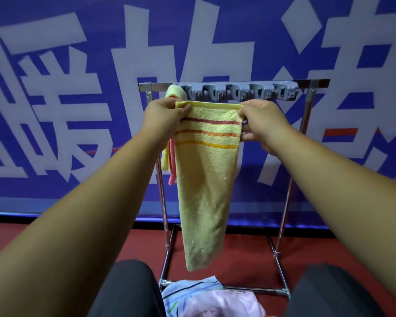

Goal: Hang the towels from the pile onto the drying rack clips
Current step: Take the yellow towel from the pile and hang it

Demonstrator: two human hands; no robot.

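A yellow towel point(206, 179) with red and orange stripes hangs stretched between my hands, just below the grey clip bar point(240, 91) of the metal drying rack point(304, 124). My left hand point(164, 113) pinches its top left corner. My right hand point(261, 121) grips the top right corner. Another pale yellow and pink towel point(174, 93) hangs from the leftmost clip, partly hidden behind my left hand. The pile of towels point(206, 298), striped white and pink, lies on the floor between my knees.
A blue banner point(55, 110) with large white characters stands right behind the rack. The floor point(238, 259) is red. My knees in dark trousers frame the pile at the bottom. The clips to the right of the hung towel hold nothing.
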